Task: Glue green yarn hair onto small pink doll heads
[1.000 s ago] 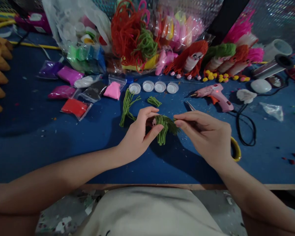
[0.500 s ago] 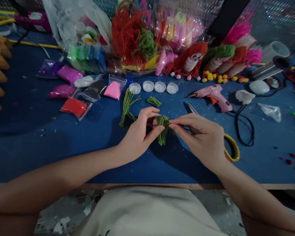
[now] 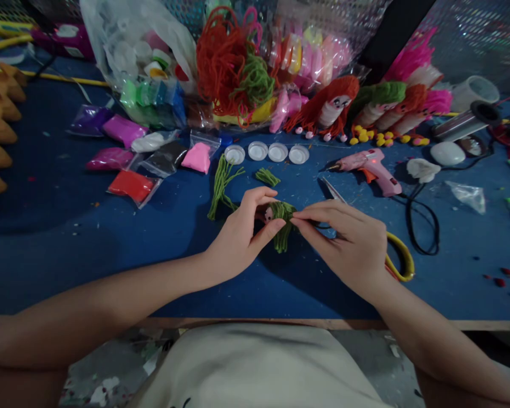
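Between my hands is a small doll (image 3: 283,218) with green yarn hair and a pale pink face with a dark eye. My left hand (image 3: 249,226) curls around its face side, thumb in front, and holds it. At the other side, my right hand (image 3: 344,232) pinches the green yarn hair between thumb and fingertips. Strands of the hair hang down below. Scissors (image 3: 399,258) with yellow handles lie partly hidden under my right hand. Loose green yarn strands (image 3: 219,190) and a short green yarn bundle (image 3: 267,177) lie just beyond my left hand.
A pink glue gun (image 3: 372,169) lies at the right with its black cord (image 3: 412,226). White caps (image 3: 277,152) stand in a row beyond my hands. Bagged clay (image 3: 132,186) lies to the left. Finished yarn-haired dolls (image 3: 334,107) and orange yarn (image 3: 221,62) line the back.
Both hands keep their hold on the doll, with only slight finger movement at the hair. The whole view has shifted very slightly.
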`<state>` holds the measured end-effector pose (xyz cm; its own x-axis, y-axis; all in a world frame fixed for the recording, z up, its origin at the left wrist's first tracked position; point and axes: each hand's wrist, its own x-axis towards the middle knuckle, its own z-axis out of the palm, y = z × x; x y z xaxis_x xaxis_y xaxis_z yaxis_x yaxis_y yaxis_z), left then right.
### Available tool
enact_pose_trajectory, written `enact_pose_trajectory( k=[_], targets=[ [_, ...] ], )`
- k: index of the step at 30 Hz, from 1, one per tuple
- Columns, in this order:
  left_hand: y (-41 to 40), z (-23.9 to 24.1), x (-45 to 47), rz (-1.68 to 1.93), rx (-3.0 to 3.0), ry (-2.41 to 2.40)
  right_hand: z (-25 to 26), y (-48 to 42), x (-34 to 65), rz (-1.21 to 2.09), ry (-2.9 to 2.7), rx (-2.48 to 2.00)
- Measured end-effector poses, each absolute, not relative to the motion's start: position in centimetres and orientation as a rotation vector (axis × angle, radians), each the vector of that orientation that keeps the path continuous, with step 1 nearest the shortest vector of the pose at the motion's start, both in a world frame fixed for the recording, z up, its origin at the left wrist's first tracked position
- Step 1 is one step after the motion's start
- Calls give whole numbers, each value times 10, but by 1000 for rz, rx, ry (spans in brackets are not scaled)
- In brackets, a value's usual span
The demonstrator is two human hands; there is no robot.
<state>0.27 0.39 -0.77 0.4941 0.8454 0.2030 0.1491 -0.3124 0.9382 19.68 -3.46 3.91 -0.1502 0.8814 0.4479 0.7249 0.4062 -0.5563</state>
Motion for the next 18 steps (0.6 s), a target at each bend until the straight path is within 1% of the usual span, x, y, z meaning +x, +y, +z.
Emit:
enact_pose_trajectory(
  k=[9, 14, 18],
  targets=[
    [3, -5, 3, 890, 1720, 852, 41, -30, 203, 50, -1956, -1234],
    [3, -6, 2, 887, 1669, 838, 42, -29, 205, 215, -1925, -1320],
    [3, -6, 3, 901, 1653, 815, 41, -29, 206, 294, -1920, -1296]
  ],
)
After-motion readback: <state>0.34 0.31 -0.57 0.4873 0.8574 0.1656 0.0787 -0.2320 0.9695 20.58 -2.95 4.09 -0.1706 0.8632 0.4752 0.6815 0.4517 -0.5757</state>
